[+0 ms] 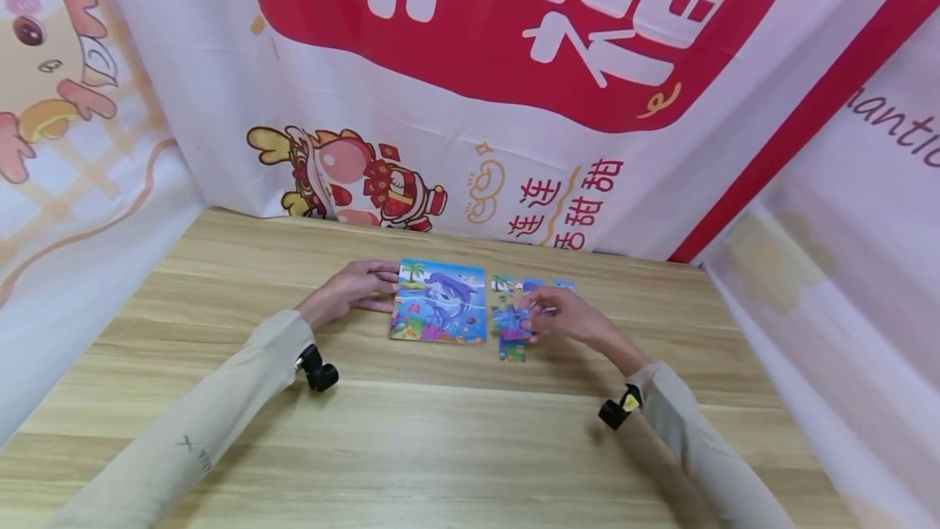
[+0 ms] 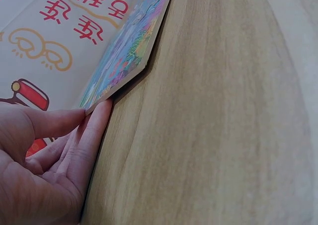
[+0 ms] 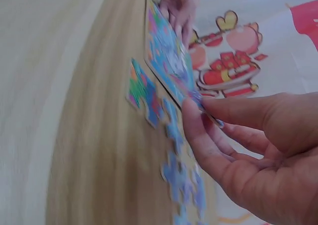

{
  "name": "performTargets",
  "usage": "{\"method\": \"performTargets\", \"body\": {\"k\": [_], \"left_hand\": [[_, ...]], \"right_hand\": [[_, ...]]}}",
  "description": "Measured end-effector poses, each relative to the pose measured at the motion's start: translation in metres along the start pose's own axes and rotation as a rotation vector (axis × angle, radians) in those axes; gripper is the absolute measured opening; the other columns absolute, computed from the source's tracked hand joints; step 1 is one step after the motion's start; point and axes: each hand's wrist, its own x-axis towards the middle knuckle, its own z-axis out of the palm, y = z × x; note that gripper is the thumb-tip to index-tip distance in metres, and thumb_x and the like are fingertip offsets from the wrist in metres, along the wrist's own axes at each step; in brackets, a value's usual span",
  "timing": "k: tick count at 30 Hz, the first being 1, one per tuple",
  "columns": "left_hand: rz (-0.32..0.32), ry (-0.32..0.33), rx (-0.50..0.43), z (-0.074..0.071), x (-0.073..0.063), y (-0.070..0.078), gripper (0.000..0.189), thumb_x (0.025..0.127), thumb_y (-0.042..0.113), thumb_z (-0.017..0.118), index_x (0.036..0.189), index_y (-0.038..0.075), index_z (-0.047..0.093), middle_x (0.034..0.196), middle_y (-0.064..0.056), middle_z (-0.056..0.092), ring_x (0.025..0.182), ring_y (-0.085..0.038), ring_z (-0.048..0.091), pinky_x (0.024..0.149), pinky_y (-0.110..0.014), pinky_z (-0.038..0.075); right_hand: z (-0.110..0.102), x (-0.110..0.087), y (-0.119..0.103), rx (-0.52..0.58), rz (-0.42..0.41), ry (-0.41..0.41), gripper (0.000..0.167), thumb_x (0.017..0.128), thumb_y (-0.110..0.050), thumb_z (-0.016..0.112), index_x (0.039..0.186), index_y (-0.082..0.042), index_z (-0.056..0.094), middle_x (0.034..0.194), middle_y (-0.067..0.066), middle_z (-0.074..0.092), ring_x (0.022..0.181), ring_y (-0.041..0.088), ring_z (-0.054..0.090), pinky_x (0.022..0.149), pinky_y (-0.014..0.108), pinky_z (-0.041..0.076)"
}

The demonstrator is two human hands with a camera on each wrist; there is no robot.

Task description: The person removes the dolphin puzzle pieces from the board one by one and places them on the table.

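Observation:
My left hand (image 1: 360, 286) pinches the left edge of a square dolphin picture board (image 1: 441, 300). In the left wrist view the thumb (image 2: 57, 123) lies at the edge of the board (image 2: 124, 56), with fingers beneath. To the board's right, my right hand (image 1: 561, 315) pinches a blue and purple jigsaw piece (image 1: 508, 323) by its right side. The right wrist view has thumb and fingertips together in front of the board (image 3: 166, 41), hiding much of the piece. Just below sits a coral-patterned piece (image 3: 140, 88).
More jigsaw pieces lie by my right hand, one with a palm tree (image 1: 503, 283) and one blue (image 1: 564, 285). All rest on a wood-grain table (image 1: 470, 447). A printed cloth (image 1: 426, 145) hangs along its back edge, with further cloth at both sides.

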Motion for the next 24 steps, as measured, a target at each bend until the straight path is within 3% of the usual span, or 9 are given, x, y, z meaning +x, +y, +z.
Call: {"method": "performTargets", "body": {"k": [8, 12, 24], "left_hand": [[0.006, 0.003, 0.008, -0.003, -0.001, -0.001, 0.062, 0.105, 0.002, 0.057, 0.162, 0.005, 0.034, 0.158, -0.021, 0.043, 0.12, -0.028, 0.066, 0.092, -0.035, 0.066], [0.002, 0.003, 0.006, -0.005, 0.0, -0.004, 0.062, 0.105, 0.001, 0.056, 0.162, 0.006, 0.034, 0.157, -0.021, 0.044, 0.122, -0.031, 0.065, 0.092, -0.035, 0.066], [0.009, 0.0, 0.011, 0.0, 0.002, -0.002, 0.062, 0.105, 0.003, 0.057, 0.163, 0.007, 0.034, 0.159, -0.021, 0.042, 0.127, -0.033, 0.063, 0.093, -0.034, 0.065]], "right_hand": [[-0.018, -0.018, 0.003, -0.034, 0.053, -0.08, 0.023, 0.098, 0.004, 0.065, 0.119, 0.012, 0.058, 0.097, 0.018, 0.064, 0.08, 0.028, 0.072, 0.084, 0.051, 0.067], [-0.02, -0.026, 0.006, -0.047, 0.062, -0.109, 0.022, 0.098, 0.006, 0.064, 0.117, 0.013, 0.057, 0.098, 0.02, 0.064, 0.08, 0.027, 0.072, 0.082, 0.05, 0.068], [-0.016, -0.034, 0.014, -0.126, 0.118, -0.029, 0.02, 0.095, 0.009, 0.066, 0.113, 0.012, 0.059, 0.095, 0.018, 0.063, 0.078, 0.024, 0.069, 0.075, 0.042, 0.069]]}}
